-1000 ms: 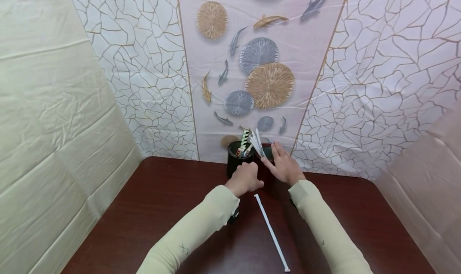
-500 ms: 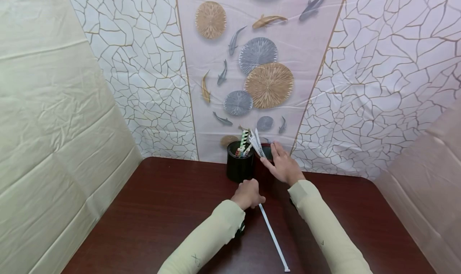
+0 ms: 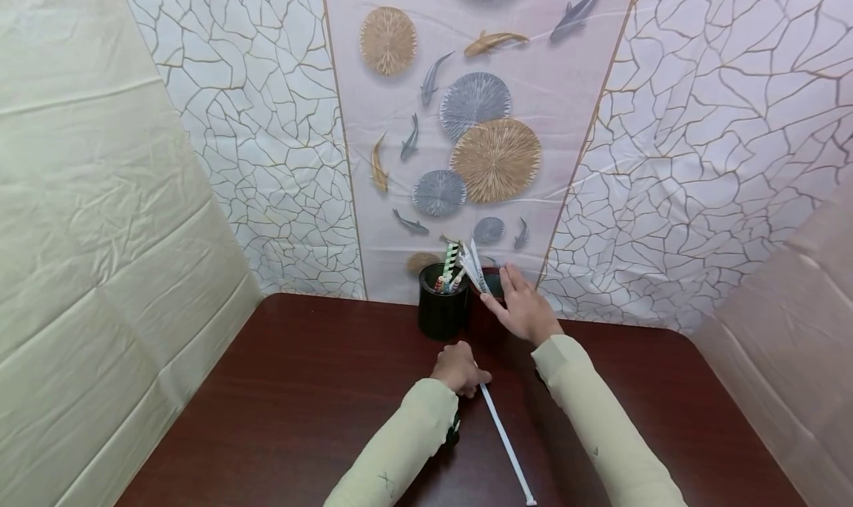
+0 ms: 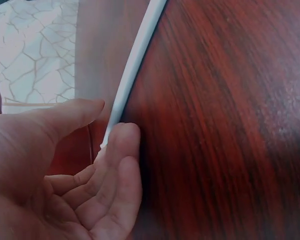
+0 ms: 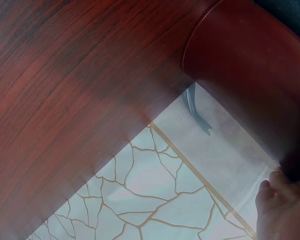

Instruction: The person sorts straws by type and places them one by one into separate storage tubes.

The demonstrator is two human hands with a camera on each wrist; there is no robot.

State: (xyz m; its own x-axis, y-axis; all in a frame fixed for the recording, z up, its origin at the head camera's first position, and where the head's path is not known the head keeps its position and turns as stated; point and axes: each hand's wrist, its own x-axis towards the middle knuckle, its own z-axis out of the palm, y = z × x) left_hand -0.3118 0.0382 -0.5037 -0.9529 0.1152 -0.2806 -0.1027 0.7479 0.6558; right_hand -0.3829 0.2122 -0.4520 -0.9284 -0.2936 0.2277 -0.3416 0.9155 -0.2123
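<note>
A long white paper-wrapped straw (image 3: 508, 444) lies slanted on the table. My left hand (image 3: 460, 370) is at its far end; in the left wrist view the straw (image 4: 132, 72) passes between the thumb and the loosely bent fingers, with a gap by the thumb tip. My right hand (image 3: 528, 311) rests at the rim of a dark red cup (image 5: 245, 65), thumb spread from straight fingers in the head view. Several white wrapped straws (image 3: 473, 267) lean in that cup. Beside it stands a black cup (image 3: 436, 316) with striped and coloured sticks (image 3: 451, 259).
The dark reddish wood table (image 3: 320, 388) ends at a patterned cloth wall (image 3: 286, 218) just behind the cups. Plain cream fabric (image 3: 100, 255) hangs along the left side, and another fabric panel (image 3: 786, 329) borders the right.
My left hand has come back from in front of the black cup, towards me, down to the straw's far end. My right hand stays on the red cup, and the straw lies where it was.
</note>
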